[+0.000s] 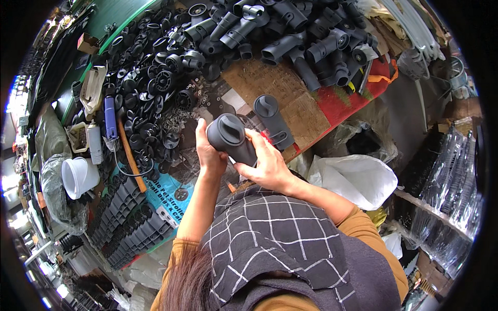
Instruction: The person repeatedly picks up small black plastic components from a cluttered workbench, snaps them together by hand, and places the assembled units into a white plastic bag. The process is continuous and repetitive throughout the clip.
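Note:
A dark grey plastic tubular part with a round ridged cap (228, 132) is held between my two hands, its capped end facing up. My left hand (210, 155) wraps the near left side, thumb raised beside the cap. From the right, my right hand (270, 163) grips the body of the same part, fingers along its side. Just beyond it, a similar grey part with a round cap (266, 107) lies on the worktable's brown board (303, 111). The lower end of the held part is partly hidden by my right hand.
Grey tubular parts (285, 46) are heaped at the back. Black round caps and wheels (150, 78) pile up on the left, near small metal rings (179, 122). An orange-handled tool (131, 155), a spray can (95, 142) and a white bucket (80, 178) stand left; a white sack (358, 181) lies right.

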